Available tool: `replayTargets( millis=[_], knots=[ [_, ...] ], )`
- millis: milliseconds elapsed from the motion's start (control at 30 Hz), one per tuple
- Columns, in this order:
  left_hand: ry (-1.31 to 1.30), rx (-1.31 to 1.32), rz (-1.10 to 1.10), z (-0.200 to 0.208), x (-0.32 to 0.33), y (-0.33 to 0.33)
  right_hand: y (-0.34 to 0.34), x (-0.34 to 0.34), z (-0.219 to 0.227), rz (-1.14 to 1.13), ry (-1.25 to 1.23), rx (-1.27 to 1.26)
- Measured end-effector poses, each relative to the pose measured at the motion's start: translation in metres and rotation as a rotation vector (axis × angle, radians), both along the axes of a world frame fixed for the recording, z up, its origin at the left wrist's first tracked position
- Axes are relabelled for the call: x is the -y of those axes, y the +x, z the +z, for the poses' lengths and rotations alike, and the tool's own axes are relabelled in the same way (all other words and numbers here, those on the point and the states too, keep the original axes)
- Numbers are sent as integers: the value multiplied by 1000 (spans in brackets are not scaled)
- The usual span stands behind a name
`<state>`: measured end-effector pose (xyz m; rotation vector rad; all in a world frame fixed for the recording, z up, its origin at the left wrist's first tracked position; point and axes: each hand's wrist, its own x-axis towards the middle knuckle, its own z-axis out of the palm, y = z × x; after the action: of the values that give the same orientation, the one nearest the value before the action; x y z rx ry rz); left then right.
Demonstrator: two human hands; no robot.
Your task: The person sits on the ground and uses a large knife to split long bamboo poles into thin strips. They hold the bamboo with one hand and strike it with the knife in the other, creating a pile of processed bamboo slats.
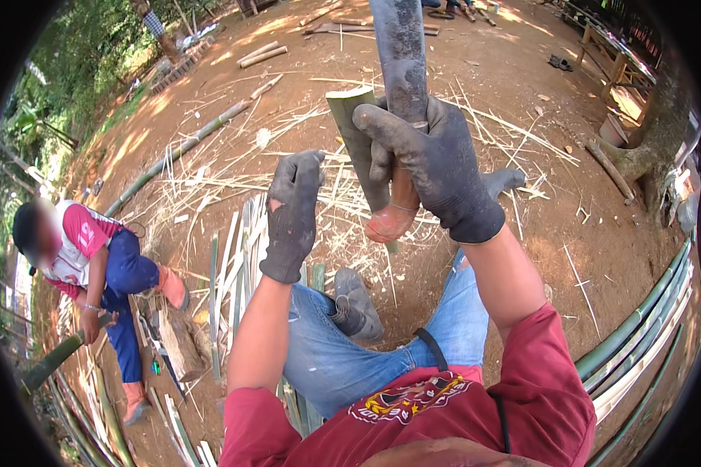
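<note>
My right hand (452,171), in a dark grey work glove, is wrapped round the reddish wooden handle (401,194) of a machete. The broad, dark, stained blade (403,58) points up and away past the top of the picture. Just left of it, a length of green bamboo (352,128) with a pale cut end stands tilted, partly behind my right fingers; whether they touch it I cannot tell. My left hand (292,210), gloved alike with a worn hole at the back, is curled closed left of the bamboo. What its fingers hold, if anything, is hidden.
Pale bamboo shavings (288,175) litter the brown ground ahead. Split bamboo strips (237,257) lie by my left leg, and long bamboo poles (639,335) lie at the right. On the left another person (86,257) sits holding a green bamboo pole (54,362). A tree trunk (662,132) stands far right.
</note>
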<state>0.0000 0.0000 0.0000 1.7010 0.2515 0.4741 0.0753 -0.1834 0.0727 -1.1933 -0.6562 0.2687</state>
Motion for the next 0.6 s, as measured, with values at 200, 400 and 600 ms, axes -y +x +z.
replayTargets(
  millis=[200,400,600],
  knots=[
    [-231,210,-369,23,64,18,21,28,18,137,-64,-79],
    [-199,249,-302,24,70,21,27,34,2,47,42,50],
    [-385,516,-176,21,20,31,12,41,-15,10,-38,-49]
  ],
)
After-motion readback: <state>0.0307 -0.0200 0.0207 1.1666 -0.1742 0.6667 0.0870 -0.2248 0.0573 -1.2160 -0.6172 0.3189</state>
